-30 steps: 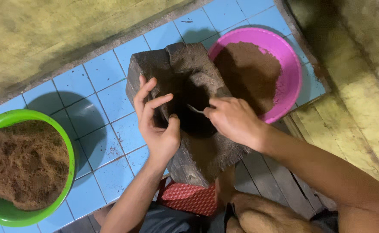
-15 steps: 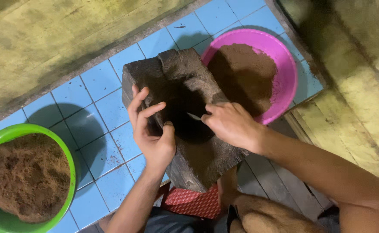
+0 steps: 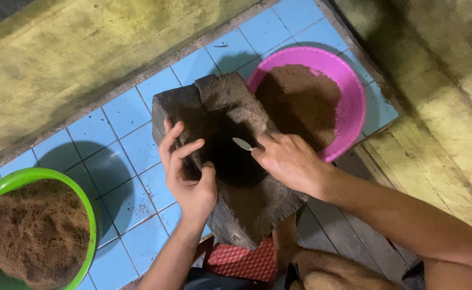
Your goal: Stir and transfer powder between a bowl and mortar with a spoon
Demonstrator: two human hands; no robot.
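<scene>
Centrally, a dark block (image 3: 230, 161) lies on the blue tiled floor (image 3: 112, 145), its long axis running from upper left to lower right. Left hand (image 3: 187, 172) grips its left edge, fingers curled. Right hand (image 3: 289, 161) pinches a small pale blade (image 3: 242, 143), tip pointing upper left over the hollow.

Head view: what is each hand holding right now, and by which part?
The right hand pinches a small pale blade-like tool by its rear end, the tip free. The left hand grips the dark wooden block at its hollow's edge.
</scene>
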